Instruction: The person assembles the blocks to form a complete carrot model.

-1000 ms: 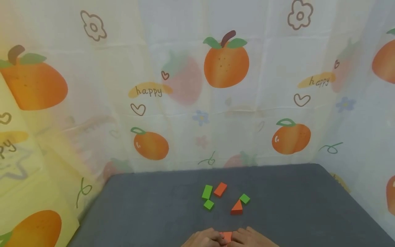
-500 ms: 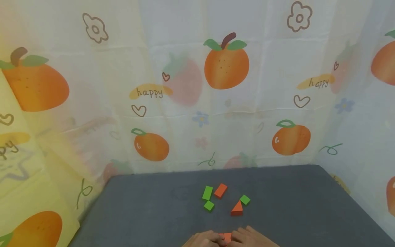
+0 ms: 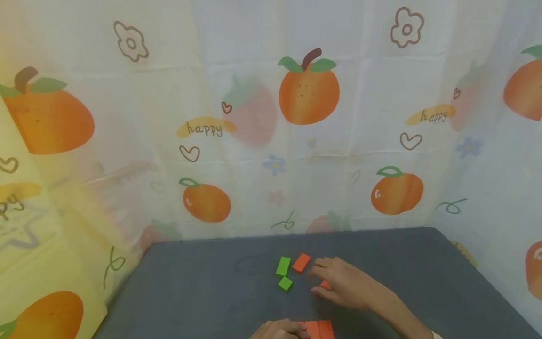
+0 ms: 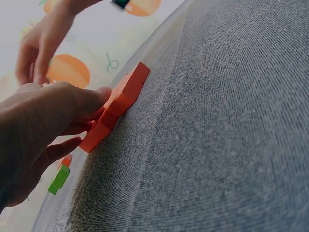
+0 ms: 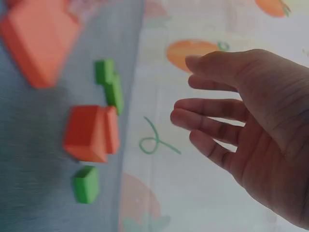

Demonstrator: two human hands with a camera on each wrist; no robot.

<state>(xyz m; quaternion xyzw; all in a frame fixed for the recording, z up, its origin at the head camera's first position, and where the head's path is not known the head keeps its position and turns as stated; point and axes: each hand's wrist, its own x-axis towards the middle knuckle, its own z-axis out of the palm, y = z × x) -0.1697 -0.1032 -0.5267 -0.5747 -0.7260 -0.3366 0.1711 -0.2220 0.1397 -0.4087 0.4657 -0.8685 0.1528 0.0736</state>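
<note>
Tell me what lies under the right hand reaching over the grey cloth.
Under the right hand a sliver of the orange triangular block shows in the head view; the rest is covered. The right wrist view shows the small green block beside it, hidden from the head camera.

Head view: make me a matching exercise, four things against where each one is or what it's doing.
Things:
1. left hand
2. right hand
3. green cube
4. orange brick

Places:
a. just right of the long green block
b. holding the orange slab
c. over the orange wedge, fingers open
d. just nearer than the long green block

Pairs: 1-b, 2-c, 3-d, 4-a
</note>
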